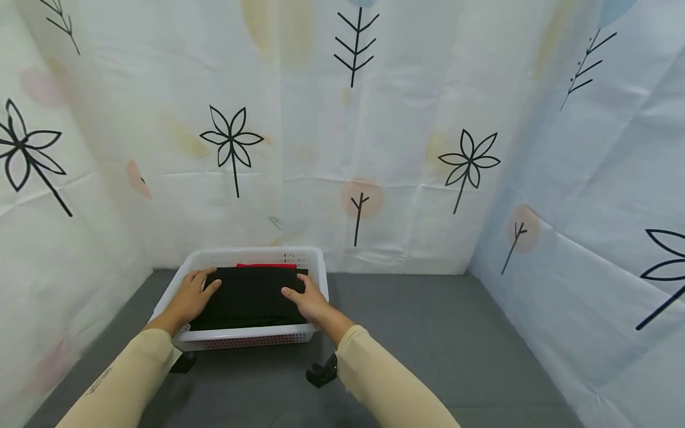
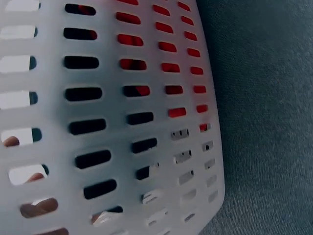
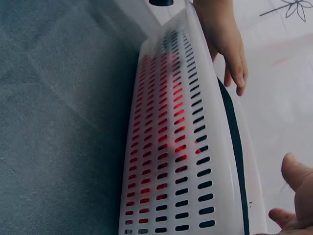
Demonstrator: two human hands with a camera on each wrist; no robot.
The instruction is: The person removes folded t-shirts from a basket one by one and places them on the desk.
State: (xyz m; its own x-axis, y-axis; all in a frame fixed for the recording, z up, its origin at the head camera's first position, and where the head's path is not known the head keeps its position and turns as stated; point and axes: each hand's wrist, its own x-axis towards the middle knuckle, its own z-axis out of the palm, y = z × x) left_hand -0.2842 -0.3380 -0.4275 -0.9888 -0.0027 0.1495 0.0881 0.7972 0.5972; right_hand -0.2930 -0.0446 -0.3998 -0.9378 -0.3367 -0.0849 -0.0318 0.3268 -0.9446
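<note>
I have one white slotted plastic basket (image 1: pixel 241 337) near the back left corner of the desk (image 1: pixel 417 333), and in it one folded black cloth (image 1: pixel 250 297). My left hand (image 1: pixel 192 297) lies spread at the cloth's left edge, my right hand (image 1: pixel 309 300), thumb wide, at its right edge. Red fabric (image 1: pixel 266 266) shows along the basket's far edge and through its front slots.

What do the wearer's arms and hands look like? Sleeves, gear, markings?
Left hand and right hand: no gloves. Left sleeve and right sleeve: long, pale yellow; the left bears a small dark marking, unreadable. A black device shows beneath each wrist.
</note>
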